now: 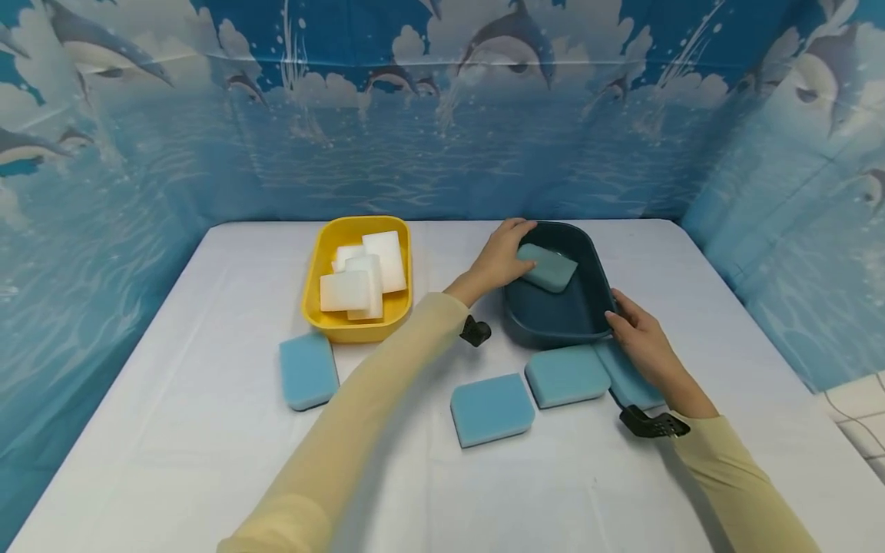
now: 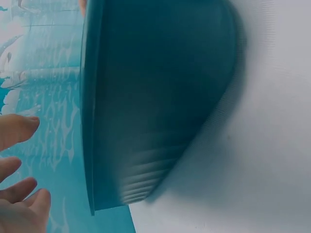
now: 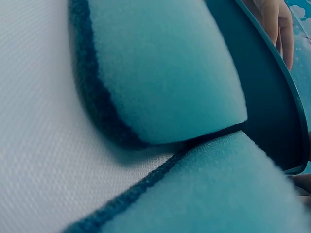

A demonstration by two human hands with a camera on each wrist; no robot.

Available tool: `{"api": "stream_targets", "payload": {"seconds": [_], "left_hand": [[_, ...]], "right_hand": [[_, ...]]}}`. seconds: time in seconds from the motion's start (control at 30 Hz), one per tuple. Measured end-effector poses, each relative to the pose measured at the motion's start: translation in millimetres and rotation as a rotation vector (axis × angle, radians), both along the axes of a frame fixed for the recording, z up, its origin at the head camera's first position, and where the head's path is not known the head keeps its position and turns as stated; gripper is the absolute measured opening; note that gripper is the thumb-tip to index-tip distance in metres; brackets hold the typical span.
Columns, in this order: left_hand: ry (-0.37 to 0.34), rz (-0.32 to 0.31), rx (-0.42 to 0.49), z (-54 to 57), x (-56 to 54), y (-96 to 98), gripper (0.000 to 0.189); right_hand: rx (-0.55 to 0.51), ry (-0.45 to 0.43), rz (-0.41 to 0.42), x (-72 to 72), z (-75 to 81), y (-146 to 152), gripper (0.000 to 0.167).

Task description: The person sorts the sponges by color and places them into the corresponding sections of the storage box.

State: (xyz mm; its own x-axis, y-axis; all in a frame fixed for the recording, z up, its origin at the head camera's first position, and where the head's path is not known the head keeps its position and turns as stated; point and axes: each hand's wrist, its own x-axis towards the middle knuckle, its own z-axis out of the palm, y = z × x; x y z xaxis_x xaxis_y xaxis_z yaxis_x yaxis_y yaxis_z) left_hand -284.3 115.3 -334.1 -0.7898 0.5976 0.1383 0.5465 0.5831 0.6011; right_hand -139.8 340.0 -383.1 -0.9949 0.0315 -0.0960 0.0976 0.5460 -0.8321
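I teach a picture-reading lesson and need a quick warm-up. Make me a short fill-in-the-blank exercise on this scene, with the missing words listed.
1. The tub holding the white sponges is coloured ____.
2. The number of blue scouring sponges visible inside the dark blue tub is ____.
3. The hand whose thumb is nearest that tub's contents is the person's ____ one.
4. The leaping animals printed on the backdrop are ____.

Missing words: yellow; one; left; dolphins.

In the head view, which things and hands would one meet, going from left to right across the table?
Leftmost sponge → yellow tray → left hand → dark tray → right hand.
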Motion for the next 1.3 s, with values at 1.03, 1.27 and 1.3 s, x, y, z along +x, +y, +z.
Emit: {"api": "stream_targets", "payload": {"seconds": [1.03,1.27,1.3], "left_hand": [[0.049,-0.154,0.006,12.3,45.4,-47.5,0.055],[0.052,-0.182,0.011,11.7,53.3,-53.2,0.055],[0.058,-0.184,0.008,11.4,54.0,-54.0,0.055]], "right_hand": [[0.022,0.005,-0.009,1.5,-1.4,-1,0.065],[0.017,0.002,-0.01,-0.6,-2.6,-1,0.064],[0.022,0.0,-0.01,-1.0,-2.6,-2,0.064]]}}
